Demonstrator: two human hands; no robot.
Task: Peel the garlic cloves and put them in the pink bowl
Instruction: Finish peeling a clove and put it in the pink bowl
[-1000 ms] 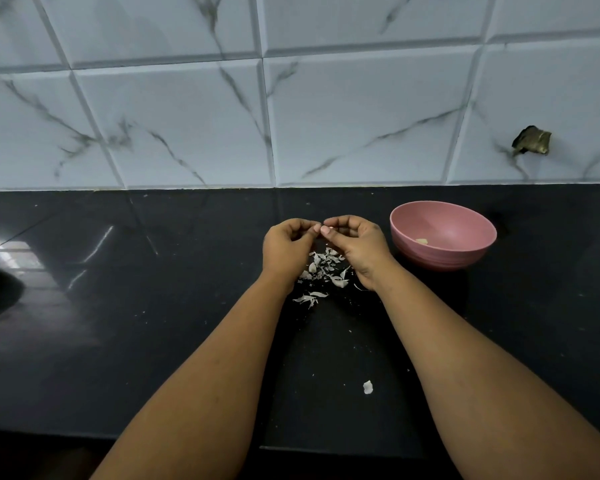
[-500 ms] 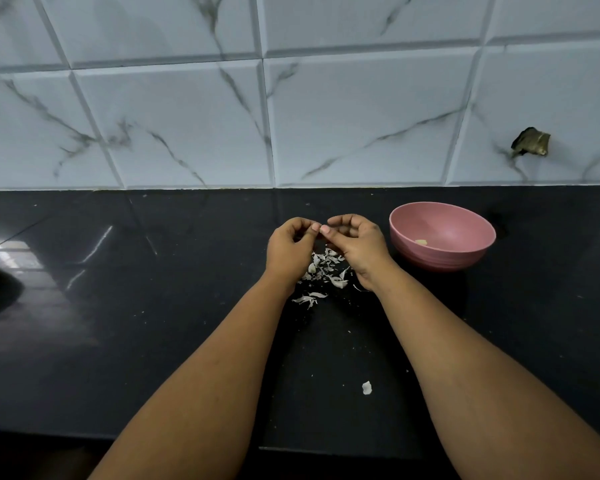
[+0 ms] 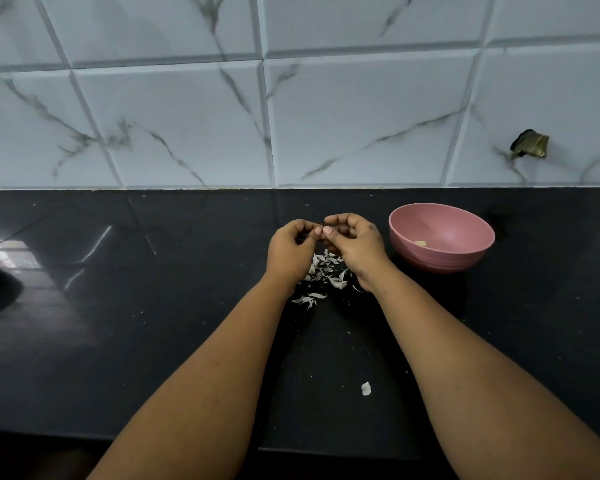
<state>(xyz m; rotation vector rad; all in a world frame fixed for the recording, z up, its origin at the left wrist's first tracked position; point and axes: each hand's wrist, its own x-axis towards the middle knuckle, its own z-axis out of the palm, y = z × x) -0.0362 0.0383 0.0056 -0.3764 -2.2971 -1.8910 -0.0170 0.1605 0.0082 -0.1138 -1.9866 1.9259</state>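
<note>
- I am looking at a glossy black tabletop that fills the lower half of the frame, with a white marble-veined tile wall across the top.
- The left hand and right hand meet at frame centre, fingers curled, thumb tips together. I judge they pinch a garlic clove between them, but the clove itself is hidden.
- The pile of papery skins lies on the tabletop just below the hands; one stray flake sits lower down.
- The pink bowl stands right of the hands, near but apart, with one pale peeled clove inside.
- A clove looks light, firm and small, probably slick once bare. I would hold it at its ends and lift the dry, brittle skin with a nail.
- I can read no brands, labels or writing anywhere.
</note>
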